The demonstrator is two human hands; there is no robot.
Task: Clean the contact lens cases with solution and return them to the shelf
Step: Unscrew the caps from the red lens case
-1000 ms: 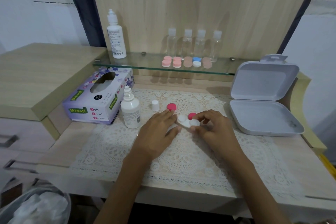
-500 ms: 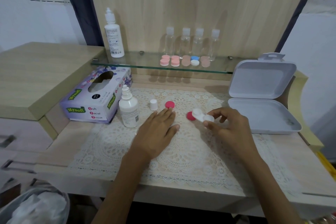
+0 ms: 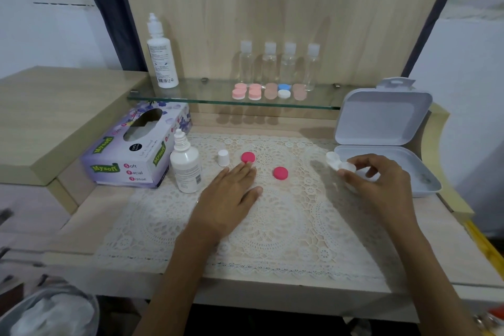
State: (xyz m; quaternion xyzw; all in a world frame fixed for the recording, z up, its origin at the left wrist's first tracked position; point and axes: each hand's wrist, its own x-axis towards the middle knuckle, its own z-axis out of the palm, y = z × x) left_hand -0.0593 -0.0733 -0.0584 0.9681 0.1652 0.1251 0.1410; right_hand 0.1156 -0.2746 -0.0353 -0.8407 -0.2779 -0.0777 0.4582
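Observation:
My right hand (image 3: 381, 183) pinches a white lens case base (image 3: 338, 162) and holds it tilted at the left rim of an open grey box (image 3: 425, 180). Two pink caps lie on the lace mat: one (image 3: 248, 157) at my left fingertips, the other (image 3: 281, 173) further right. My left hand (image 3: 229, 196) rests flat on the mat with straight fingers. An uncapped solution bottle (image 3: 186, 165) stands left of that hand, its small white cap (image 3: 223, 157) beside it. Several closed lens cases (image 3: 255, 93) sit on the glass shelf (image 3: 191, 97).
A tissue box (image 3: 133, 153) lies at the left. On the shelf stand a taller white bottle (image 3: 161, 57) and several small clear bottles (image 3: 278, 65). A bin with crumpled tissue (image 3: 46, 314) is at the lower left. The lace mat (image 3: 272, 226) covers the desk.
My right hand has lifted the white case base off the mat and carried it right, to the grey box. The second pink cap now lies uncovered. My left hand has stayed put.

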